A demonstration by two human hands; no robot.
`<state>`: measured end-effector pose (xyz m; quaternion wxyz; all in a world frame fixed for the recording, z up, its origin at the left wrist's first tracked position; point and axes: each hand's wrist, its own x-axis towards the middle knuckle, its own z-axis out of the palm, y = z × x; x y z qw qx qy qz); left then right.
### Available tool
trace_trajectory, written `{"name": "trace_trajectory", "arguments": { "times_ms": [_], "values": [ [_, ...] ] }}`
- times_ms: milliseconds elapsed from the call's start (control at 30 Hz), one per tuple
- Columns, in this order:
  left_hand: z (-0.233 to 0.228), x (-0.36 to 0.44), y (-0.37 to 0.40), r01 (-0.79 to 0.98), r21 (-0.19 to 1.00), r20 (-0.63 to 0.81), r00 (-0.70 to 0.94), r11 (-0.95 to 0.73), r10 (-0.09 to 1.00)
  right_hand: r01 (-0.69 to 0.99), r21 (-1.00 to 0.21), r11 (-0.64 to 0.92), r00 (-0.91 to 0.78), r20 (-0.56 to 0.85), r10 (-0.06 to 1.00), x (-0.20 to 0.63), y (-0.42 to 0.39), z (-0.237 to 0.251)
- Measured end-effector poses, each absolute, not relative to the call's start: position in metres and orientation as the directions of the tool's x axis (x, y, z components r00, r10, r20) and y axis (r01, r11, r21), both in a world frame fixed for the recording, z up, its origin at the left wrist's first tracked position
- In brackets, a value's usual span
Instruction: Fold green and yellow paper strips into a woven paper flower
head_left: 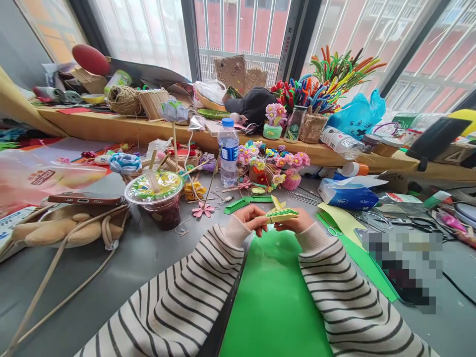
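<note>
Left hand [253, 217]: grip pinched on the left end of the folded paper [281, 214].
Right hand [297, 222]: grip pinched on the paper's right end.
Folded paper: yellow-green, pleated, held between both hands above the green sheet [273, 292].
Green sheet: flat on the bench [141, 258], between the striped sleeves.
Nearby: cup [158, 198] and bottle [228, 151] left of the hands; tissue pack [347, 194] to the right.

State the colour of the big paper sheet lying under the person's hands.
Bright green sheet, best seen in the head view.
</note>
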<state>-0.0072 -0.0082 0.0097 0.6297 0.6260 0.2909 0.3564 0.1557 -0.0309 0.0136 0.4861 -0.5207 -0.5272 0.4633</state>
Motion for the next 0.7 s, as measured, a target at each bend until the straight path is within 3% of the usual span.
{"name": "trace_trajectory", "arguments": {
  "times_ms": [133, 233, 367, 467, 567, 700],
  "values": [
    [0.01, -0.01, -0.007, -0.024, 0.99, -0.078, 0.744, 0.142, 0.664, 0.147, -0.988, -0.055, -0.109, -0.071, 0.991, 0.164, -0.035, 0.02],
    [0.006, -0.01, -0.007, 0.065, 0.987, -0.145, 0.764, 0.148, 0.628, 0.293, -0.955, 0.041, -0.185, -0.015, 0.983, 0.171, -0.035, 0.023],
    [0.001, -0.004, -0.008, 0.123, 0.992, -0.1, 0.606, 0.032, 0.789, 0.487, -0.78, 0.392, -0.316, 0.262, 0.912, 0.179, -0.031, 0.029],
    [0.0, -0.001, -0.008, 0.151, 0.988, -0.032, 0.44, -0.039, 0.897, 0.657, -0.513, 0.553, -0.381, 0.406, 0.83, 0.178, -0.033, 0.038],
    [-0.001, 0.001, -0.008, 0.151, 0.984, 0.043, 0.316, -0.095, 0.948, 0.773, -0.282, 0.568, -0.419, 0.446, 0.791, 0.17, -0.041, 0.047],
    [-0.003, 0.0, -0.007, 0.112, 0.984, 0.111, 0.216, -0.137, 0.97, 0.826, -0.205, 0.525, -0.426, 0.383, 0.819, 0.156, -0.046, 0.047]
  ]
}}
